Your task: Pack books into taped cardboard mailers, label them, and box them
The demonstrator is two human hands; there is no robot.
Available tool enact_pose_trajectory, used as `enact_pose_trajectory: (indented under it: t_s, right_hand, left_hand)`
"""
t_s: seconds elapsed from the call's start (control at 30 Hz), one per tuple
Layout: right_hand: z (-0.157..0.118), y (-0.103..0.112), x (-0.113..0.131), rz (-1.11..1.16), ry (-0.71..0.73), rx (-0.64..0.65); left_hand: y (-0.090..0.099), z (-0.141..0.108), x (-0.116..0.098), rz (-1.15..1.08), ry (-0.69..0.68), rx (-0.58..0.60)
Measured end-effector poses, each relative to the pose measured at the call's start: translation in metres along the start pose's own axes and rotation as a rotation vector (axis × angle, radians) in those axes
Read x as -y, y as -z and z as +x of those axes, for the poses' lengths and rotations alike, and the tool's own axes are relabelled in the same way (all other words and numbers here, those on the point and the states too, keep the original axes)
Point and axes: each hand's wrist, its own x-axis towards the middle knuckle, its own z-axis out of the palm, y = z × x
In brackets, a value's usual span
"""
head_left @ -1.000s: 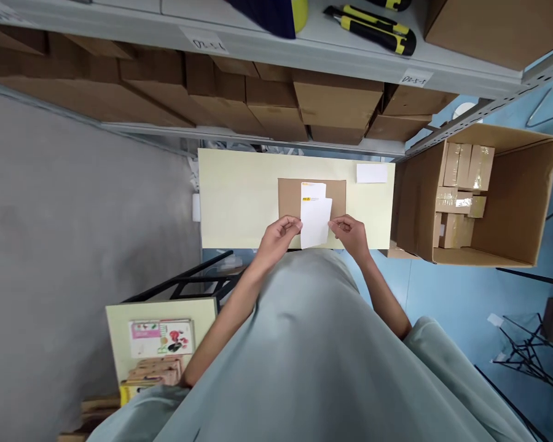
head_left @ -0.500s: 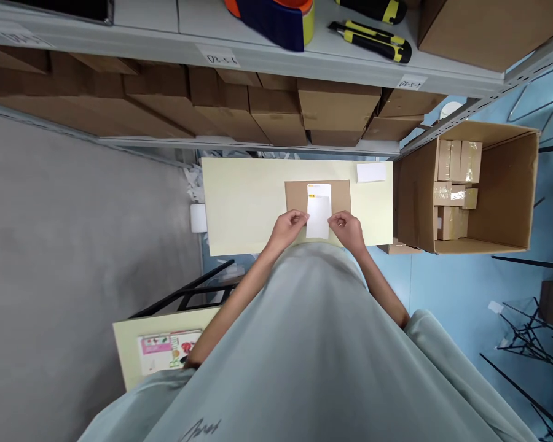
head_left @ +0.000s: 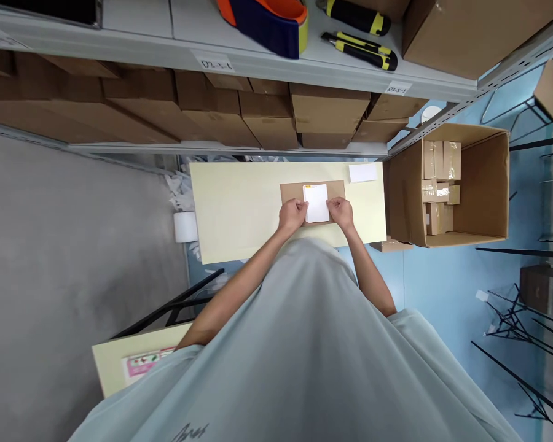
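Observation:
A white label [head_left: 316, 204] with a small yellow-orange mark at its far edge lies over a flat brown cardboard piece [head_left: 336, 188]. I cannot tell whether that piece is a thin box or a sheet. My left hand [head_left: 293, 215] pinches the label's left edge with thumb and forefinger. At the opposite edge, my right hand [head_left: 341, 212] holds it in the same kind of pinch. The cardboard rests on a pale yellow tabletop [head_left: 239, 209], near its front edge. A smaller white slip [head_left: 363, 172] lies at the tabletop's far right.
A shelf above holds cutter knives [head_left: 360, 50], a blue-orange tape dispenser [head_left: 267, 24] and, one level lower, brown boxes [head_left: 329, 107]. To the right stands an open carton [head_left: 483, 196] with small taped boxes inside. A white roll [head_left: 185, 227] is left of the table.
Both hands and the label have moved forward over the cardboard. The white sheet looks shorter and no longer overhangs the cardboard's near edge. The view has shifted slightly.

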Motion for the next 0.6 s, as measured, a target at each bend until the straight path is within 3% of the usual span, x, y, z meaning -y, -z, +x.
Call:
enact_pose_trajectory:
  t_s: [0.6]
  right_hand:
    - [0.009, -0.006, 0.01, -0.171, -0.055, 0.021]
  left_hand:
    - [-0.005, 0.012, -0.004, 0.101, 0.058, -0.019]
